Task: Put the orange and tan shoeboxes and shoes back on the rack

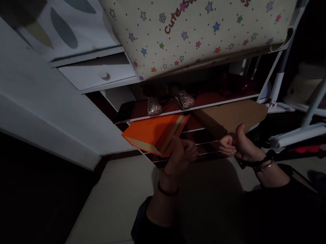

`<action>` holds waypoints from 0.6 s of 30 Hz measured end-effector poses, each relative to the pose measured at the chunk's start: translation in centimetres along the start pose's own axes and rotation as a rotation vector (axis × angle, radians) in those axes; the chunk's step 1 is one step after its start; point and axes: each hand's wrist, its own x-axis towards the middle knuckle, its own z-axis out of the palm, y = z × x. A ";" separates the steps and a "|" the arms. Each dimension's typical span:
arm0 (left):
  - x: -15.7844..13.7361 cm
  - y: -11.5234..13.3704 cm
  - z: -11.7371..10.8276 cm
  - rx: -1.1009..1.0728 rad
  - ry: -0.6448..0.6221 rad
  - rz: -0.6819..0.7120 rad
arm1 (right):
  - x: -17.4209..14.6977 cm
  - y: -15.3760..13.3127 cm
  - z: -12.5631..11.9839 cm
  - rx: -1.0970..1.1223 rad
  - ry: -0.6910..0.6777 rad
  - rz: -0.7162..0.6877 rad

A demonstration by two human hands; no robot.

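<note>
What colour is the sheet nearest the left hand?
The sheet is orange with tan bands near two edges, best seen in the head view.

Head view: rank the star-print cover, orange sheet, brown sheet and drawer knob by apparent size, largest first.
1. Star-print cover
2. Orange sheet and brown sheet: too alike to rank
3. Drawer knob

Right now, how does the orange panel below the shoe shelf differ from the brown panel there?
Colour: the orange panel shows orange with some tan, while the brown panel looks plain brown. Place: the orange panel is nearer the left hand; the brown panel is nearer the right hand. Both jut out below the shelf holding glittery shoes.
</note>
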 end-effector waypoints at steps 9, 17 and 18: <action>0.1 0.3 1.2 -0.015 -0.012 -0.005 | -0.2 -0.4 0.2 -0.010 0.003 -0.053; 1.1 -1.1 0.6 -0.102 0.159 0.051 | -2.4 -1.8 0.1 -0.393 0.581 -0.271; 1.6 -1.8 0.5 -0.111 0.225 0.064 | -3.0 -2.1 -0.5 -0.488 0.772 -0.358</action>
